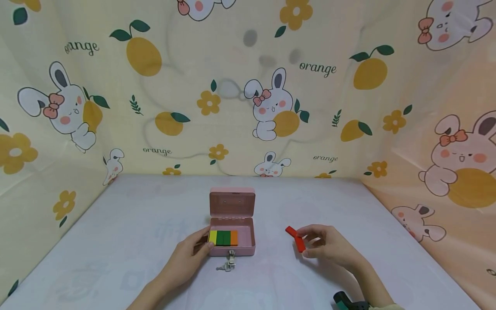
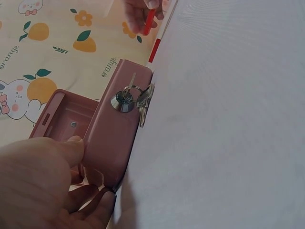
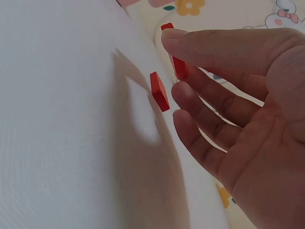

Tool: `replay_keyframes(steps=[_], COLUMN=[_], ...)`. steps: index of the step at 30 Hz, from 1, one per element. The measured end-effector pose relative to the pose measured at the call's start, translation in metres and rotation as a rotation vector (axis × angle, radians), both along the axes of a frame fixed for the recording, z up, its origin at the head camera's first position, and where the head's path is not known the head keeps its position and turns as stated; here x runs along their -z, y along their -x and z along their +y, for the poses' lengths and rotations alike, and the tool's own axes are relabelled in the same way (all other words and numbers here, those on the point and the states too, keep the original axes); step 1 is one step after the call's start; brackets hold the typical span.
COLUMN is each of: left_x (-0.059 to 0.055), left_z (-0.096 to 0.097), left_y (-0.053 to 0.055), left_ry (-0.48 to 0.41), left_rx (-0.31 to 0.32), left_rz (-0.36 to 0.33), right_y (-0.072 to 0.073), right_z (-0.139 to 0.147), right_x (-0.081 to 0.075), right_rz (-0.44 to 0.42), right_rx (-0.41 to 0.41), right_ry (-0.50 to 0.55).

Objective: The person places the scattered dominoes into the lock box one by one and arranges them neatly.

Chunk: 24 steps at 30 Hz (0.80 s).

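Observation:
A pink metal cash box (image 1: 231, 250) stands on the table with its lid (image 1: 232, 203) raised. Inside, along its left part, lie a yellow block (image 1: 212, 238), green blocks (image 1: 223, 238) and an orange block (image 1: 234, 238). My left hand (image 1: 190, 254) grips the box's left front corner, thumb at the rim and fingers against the side. Keys (image 2: 144, 102) hang from the front lock. To the right of the box, my right hand (image 1: 329, 247) pinches a red block (image 3: 178, 67) between thumb and fingertips, above the table. Close by it, a second red block (image 3: 159, 93) rests on the tabletop.
The white-covered table (image 1: 155, 215) is enclosed by a cloth backdrop (image 1: 240, 107) printed with rabbits and oranges. A dark strapped device (image 1: 345, 300) sits at my right wrist.

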<state>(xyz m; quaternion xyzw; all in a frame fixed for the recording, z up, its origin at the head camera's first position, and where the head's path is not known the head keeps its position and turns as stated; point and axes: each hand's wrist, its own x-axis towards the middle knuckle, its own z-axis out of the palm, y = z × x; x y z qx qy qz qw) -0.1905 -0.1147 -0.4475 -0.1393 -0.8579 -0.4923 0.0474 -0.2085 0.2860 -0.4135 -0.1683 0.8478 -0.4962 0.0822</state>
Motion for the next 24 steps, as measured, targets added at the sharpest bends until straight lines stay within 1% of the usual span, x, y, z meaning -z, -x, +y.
replay_keyframes(steps=[5, 11, 14, 18, 21, 24], left_x=[0.000, 0.001, 0.001, 0.001, 0.002, 0.002], left_z=[0.000, 0.000, 0.000, -0.002, -0.003, -0.002], left_y=[0.000, 0.000, 0.000, 0.000, 0.000, 0.001], left_ry=[-0.003, 0.014, 0.005, 0.002, 0.009, 0.014], left_rx=[0.009, -0.004, 0.009, 0.017, 0.003, 0.002], left_rz=[0.007, -0.018, -0.002, 0.017, 0.006, 0.007], right_y=[0.000, -0.001, -0.003, -0.002, 0.001, 0.002], right_z=[-0.002, -0.004, -0.006, -0.012, -0.017, -0.021], right_x=[0.001, 0.001, 0.000, -0.002, -0.004, -0.007], right_rz=[0.011, 0.001, -0.004, 0.012, 0.040, 0.069], right_rx=[-0.001, 0.005, 0.014, 0.017, 0.017, 0.038], right_ry=[-0.008, 0.004, 0.002, 0.007, 0.011, 0.005])
